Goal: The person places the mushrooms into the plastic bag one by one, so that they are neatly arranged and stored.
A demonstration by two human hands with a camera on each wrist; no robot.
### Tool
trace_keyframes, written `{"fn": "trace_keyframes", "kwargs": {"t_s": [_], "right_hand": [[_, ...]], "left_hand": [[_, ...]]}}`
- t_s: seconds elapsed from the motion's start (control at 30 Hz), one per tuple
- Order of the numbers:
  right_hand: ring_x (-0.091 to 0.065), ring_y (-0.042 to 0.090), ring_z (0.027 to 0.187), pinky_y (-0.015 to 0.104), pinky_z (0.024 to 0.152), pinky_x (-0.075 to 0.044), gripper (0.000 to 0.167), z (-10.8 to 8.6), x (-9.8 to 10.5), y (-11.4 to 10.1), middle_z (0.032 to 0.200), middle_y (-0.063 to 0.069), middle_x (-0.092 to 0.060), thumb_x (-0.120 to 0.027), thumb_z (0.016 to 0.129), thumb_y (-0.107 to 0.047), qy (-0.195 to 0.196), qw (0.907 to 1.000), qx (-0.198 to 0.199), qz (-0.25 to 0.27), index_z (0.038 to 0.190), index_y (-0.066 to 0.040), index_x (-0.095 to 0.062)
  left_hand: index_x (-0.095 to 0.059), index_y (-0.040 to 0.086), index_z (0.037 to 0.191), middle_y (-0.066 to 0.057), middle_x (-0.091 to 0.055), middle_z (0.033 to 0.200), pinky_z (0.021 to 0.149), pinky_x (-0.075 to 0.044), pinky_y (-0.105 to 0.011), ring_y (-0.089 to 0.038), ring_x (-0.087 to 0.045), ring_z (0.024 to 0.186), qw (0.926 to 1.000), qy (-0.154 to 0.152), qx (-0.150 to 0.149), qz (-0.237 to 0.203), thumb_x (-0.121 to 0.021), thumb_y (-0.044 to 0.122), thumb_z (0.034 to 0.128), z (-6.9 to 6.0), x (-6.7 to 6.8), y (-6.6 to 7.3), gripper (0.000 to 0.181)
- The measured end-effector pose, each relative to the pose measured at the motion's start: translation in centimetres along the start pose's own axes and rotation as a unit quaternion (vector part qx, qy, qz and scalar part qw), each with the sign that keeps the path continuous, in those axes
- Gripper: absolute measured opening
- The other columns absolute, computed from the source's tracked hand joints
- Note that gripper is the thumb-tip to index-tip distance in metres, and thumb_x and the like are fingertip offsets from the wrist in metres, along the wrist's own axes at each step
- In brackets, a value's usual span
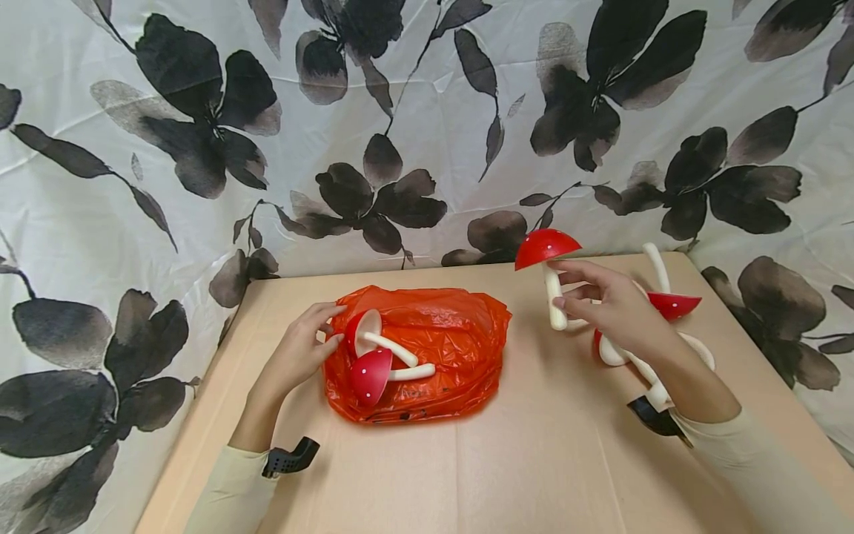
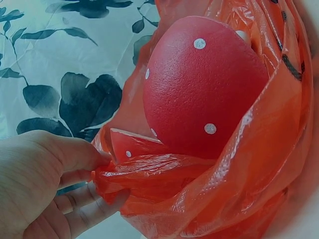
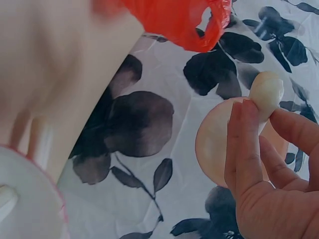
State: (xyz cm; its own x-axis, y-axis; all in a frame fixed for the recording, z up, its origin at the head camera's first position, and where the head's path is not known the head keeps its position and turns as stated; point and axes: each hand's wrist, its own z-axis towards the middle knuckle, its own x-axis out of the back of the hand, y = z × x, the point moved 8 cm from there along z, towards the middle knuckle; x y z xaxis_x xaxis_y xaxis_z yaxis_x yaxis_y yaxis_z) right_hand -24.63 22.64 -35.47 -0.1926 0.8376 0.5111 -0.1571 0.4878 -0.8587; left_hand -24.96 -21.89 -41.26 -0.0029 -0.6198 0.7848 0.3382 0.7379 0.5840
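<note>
An orange-red plastic bag (image 1: 460,348) lies on the table with two red-capped toy mushrooms on it, one showing its pale underside (image 1: 366,331), the other its white-dotted cap (image 1: 371,377). At the bag's left edge my left hand (image 1: 303,345) pinches the plastic, as the left wrist view shows next to a large dotted cap (image 2: 204,84). My right hand (image 1: 600,297) holds another toy mushroom (image 1: 548,250) upright by its white stem, above the table's far right part. In the right wrist view, fingers and thumb pinch the stem's end (image 3: 267,94).
Behind and under my right forearm lie more toy mushrooms, one cap-down with its stem up (image 1: 674,304), others partly hidden by the arm. The light wooden table (image 1: 427,475) ends at a white cloth with dark flowers (image 1: 427,96). Both wrists wear black straps (image 1: 290,457).
</note>
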Motion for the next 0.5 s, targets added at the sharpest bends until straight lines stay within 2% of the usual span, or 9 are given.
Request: {"fn": "trace_keyframes", "kwargs": {"t_s": [0.2, 0.5], "right_hand": [[-0.064, 0.027, 0.108, 0.039, 0.071, -0.063, 0.056, 0.6, -1.3, -0.8, 0.13, 0.014, -0.061, -0.069, 0.097, -0.025, -0.027, 0.9981, -0.016, 0.052, 0.149, -0.019, -0.05], [-0.064, 0.03, 0.104, 0.038, 0.058, -0.058, 0.056, 1.4, -2.6, -1.9, 0.122, 0.012, -0.067, -0.072, 0.095, -0.032, -0.046, 0.9981, -0.022, 0.035, 0.146, -0.025, -0.053]], "left_hand": [[-0.06, 0.004, 0.138, -0.015, -0.057, 0.137, 0.074, -0.063, -0.038, -0.025, -0.066, 0.094, 1.0, 0.001, -0.003, 0.0, -0.071, 0.0, 0.0899, 0.1, 0.1, 0.1, 0.049], [-0.059, 0.004, 0.139, -0.014, -0.057, 0.137, 0.074, -0.062, -0.037, -0.025, -0.066, 0.094, 1.0, -0.004, 0.003, -0.004, -0.07, 0.0, 0.0901, 0.2, 0.2, 0.1, 0.05]]}}
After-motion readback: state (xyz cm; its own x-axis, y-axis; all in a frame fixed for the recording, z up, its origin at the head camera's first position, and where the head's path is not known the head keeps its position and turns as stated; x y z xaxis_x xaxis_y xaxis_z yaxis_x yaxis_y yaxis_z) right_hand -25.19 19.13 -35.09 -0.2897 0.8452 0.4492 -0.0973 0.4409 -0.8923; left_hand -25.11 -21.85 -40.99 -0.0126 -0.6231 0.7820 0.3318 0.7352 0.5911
